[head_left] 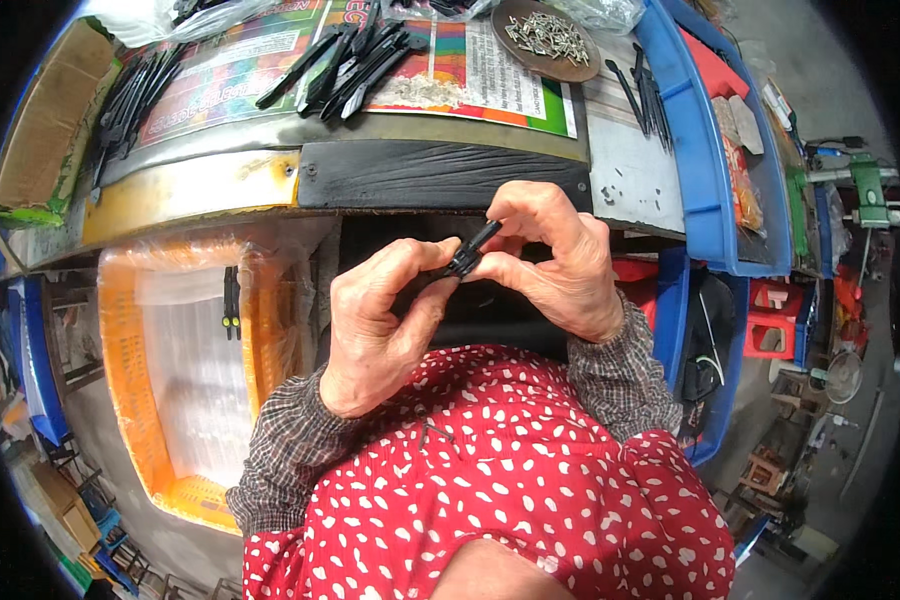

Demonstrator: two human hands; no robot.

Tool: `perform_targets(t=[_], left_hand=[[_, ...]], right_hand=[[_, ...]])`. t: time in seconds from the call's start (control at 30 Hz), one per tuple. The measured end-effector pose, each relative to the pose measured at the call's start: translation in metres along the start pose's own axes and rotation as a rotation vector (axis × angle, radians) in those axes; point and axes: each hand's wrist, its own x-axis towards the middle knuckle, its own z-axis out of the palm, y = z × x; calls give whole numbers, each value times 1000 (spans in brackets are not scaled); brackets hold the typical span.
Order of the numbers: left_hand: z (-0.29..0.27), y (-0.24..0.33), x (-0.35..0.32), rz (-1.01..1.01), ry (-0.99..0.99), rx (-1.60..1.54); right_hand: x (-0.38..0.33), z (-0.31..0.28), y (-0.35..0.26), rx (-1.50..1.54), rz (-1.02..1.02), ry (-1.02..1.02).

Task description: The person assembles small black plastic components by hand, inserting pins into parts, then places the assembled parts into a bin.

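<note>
In front of my body, a small black plastic piece [473,249] is held between both hands, tilted up to the right. My left hand [375,320] pinches its lower end between thumb and fingers. My right hand [560,265] grips the upper end with fingertips and thumb. The fingers cover much of the piece, so its full shape is hidden. Beyond the hands, a loose pile of slender black parts [355,65] lies on the bench. A round dish [585,72] of small metal pins stands to the right of that pile. A few thin metal pins [436,434] rest on my red spotted garment.
An orange crate [120,350] lined with clear plastic stands at the left, with black pieces with yellow-green ends [231,305] inside. More black parts [140,90] lie beside a cardboard box [50,120]. A blue bin [705,190] borders the bench's right side. The bench edge [440,175] runs just beyond my hands.
</note>
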Motion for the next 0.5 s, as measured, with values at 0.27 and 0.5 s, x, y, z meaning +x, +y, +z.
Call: perform_targets(t=[0.27,0.5], left_hand=[[2,2,3,117,19,122],[1,13,0,-108,-34,-178]], right_hand=[[-1,-2,5,31,19,6],[-11,19,20,989,423,-5]])
